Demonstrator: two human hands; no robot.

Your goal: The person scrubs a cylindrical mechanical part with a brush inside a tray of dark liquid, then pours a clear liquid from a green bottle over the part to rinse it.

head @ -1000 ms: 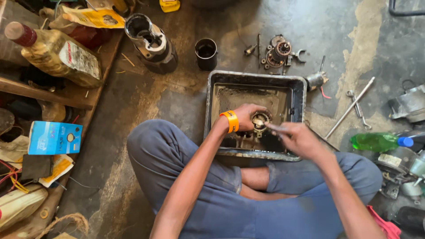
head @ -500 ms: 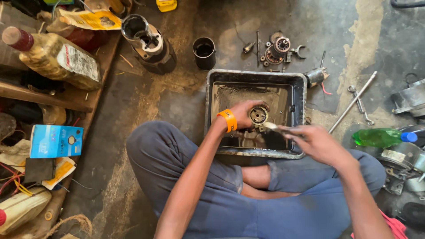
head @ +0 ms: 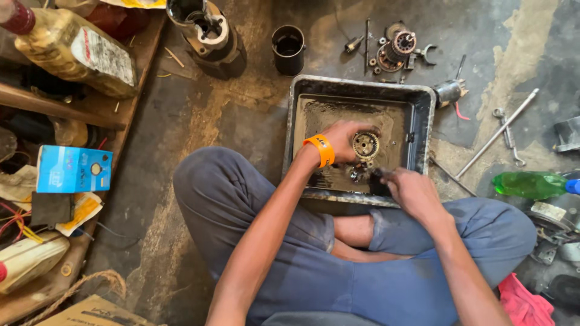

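Metal gear in left hand (over tray); right hand grips brush

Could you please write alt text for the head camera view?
A seated person's left hand holds a round gear part over a dirty metal tray on the floor, while the right hand dips a dark tool, probably a brush, into it.

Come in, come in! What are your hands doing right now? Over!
Left hand grip shut on round gear part, held over black tray. Right hand grip shut on small dark tool at tray's near edge. Nothing in the way.
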